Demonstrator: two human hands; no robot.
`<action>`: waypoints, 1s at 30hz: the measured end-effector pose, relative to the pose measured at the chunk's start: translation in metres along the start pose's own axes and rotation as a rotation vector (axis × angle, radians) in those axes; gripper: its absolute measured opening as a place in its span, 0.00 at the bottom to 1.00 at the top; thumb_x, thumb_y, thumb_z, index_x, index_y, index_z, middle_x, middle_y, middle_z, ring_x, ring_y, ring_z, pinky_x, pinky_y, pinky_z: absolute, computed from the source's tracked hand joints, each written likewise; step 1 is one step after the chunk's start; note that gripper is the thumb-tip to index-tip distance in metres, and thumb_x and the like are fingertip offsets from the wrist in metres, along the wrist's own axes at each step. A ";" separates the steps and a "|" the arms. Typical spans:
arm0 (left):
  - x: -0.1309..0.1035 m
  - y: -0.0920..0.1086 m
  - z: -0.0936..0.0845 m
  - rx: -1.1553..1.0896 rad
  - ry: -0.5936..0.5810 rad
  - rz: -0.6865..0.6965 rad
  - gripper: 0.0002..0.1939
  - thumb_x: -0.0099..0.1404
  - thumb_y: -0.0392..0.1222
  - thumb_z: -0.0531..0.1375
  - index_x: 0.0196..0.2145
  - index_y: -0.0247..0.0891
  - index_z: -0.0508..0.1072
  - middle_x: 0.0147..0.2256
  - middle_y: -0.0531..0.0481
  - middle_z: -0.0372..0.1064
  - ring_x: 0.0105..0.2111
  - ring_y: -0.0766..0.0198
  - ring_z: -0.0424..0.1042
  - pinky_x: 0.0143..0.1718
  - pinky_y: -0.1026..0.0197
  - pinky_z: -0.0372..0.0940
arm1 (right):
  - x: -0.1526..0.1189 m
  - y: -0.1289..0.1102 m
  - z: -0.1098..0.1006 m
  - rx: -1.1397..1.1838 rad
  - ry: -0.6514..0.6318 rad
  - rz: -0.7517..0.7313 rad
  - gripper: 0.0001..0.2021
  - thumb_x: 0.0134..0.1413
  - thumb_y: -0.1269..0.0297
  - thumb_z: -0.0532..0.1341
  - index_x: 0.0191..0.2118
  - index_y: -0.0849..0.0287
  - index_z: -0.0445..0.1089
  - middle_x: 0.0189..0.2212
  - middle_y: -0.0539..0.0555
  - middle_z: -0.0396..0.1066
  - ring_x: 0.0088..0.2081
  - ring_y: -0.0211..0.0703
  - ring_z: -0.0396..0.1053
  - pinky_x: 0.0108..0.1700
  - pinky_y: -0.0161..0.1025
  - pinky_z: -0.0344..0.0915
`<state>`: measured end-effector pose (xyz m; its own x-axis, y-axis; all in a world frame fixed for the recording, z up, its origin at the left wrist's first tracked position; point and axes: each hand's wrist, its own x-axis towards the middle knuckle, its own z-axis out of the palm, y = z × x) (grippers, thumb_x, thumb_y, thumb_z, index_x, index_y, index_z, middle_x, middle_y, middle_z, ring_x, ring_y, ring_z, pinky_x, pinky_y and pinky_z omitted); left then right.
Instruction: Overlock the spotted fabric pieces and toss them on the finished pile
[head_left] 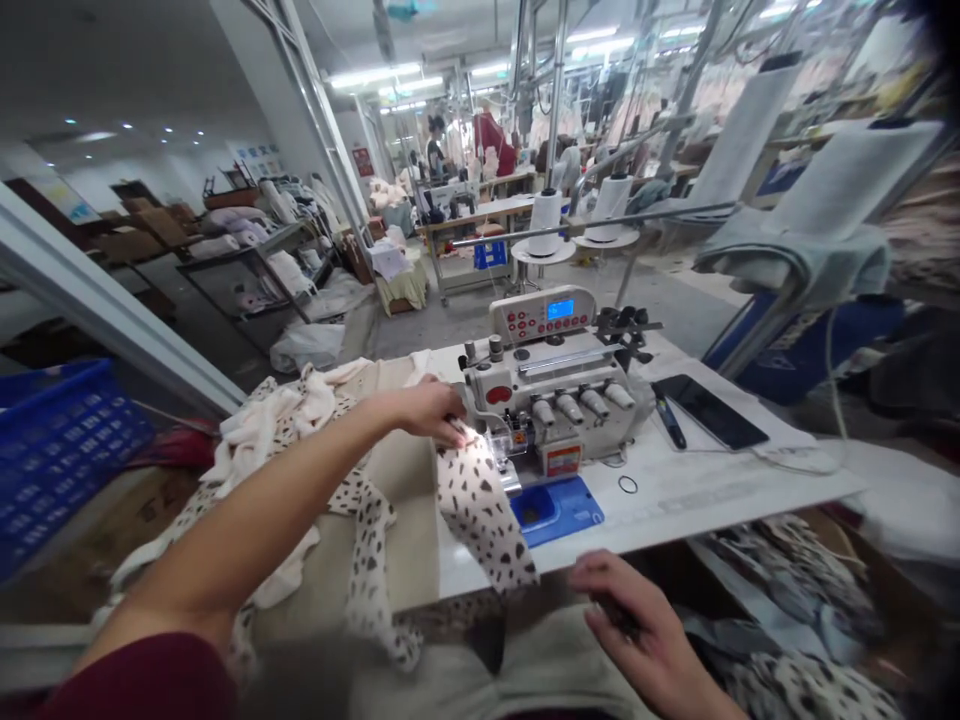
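Observation:
My left hand (431,408) reaches across to the needle area of the overlock sewing machine (555,400). Its fingers are closed on the upper end of a cream fabric piece with dark spots (484,510), which hangs toward the table's front edge. Lower right, in front of that edge, is my right hand (637,625), slightly blurred. Its fingers curl around something small and dark that I cannot make out. More spotted fabric (367,560) lies to the left of the machine and drapes over the edge.
A black phone (711,410) and a dark cutter-like tool (670,420) lie right of the machine, near a small black ring (628,485). Thread cones (545,222) stand behind. A blue basket (60,450) is at the left; patterned fabric (810,685) fills the lower right.

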<state>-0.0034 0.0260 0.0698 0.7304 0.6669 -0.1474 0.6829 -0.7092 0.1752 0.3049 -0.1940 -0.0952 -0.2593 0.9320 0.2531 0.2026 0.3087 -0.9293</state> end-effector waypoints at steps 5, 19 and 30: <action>-0.019 0.030 0.018 -0.101 -0.085 0.102 0.18 0.60 0.60 0.65 0.30 0.42 0.79 0.29 0.49 0.76 0.36 0.58 0.71 0.47 0.57 0.55 | 0.065 -0.014 0.039 0.012 0.122 0.106 0.15 0.49 0.56 0.69 0.42 0.57 0.79 0.39 0.58 0.78 0.34 0.48 0.72 0.39 0.43 0.70; -0.058 0.072 0.101 -0.109 0.677 -0.292 0.12 0.68 0.43 0.59 0.47 0.34 0.72 0.52 0.38 0.70 0.56 0.49 0.67 0.59 0.43 0.63 | 0.068 -0.017 0.048 0.341 -0.288 0.202 0.11 0.48 0.57 0.68 0.33 0.61 0.76 0.23 0.47 0.65 0.27 0.37 0.59 0.31 0.34 0.58; -0.073 0.110 0.103 -0.063 0.735 -0.210 0.14 0.69 0.36 0.54 0.49 0.39 0.74 0.51 0.40 0.73 0.53 0.52 0.70 0.54 0.46 0.65 | 0.093 -0.010 0.079 0.237 -0.159 0.047 0.11 0.52 0.56 0.66 0.32 0.61 0.76 0.27 0.49 0.72 0.30 0.41 0.64 0.35 0.36 0.64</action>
<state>0.0191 -0.1244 -0.0009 0.3746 0.7820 0.4981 0.7881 -0.5515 0.2732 0.2043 -0.1248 -0.0835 -0.4034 0.8970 0.1805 -0.0041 0.1955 -0.9807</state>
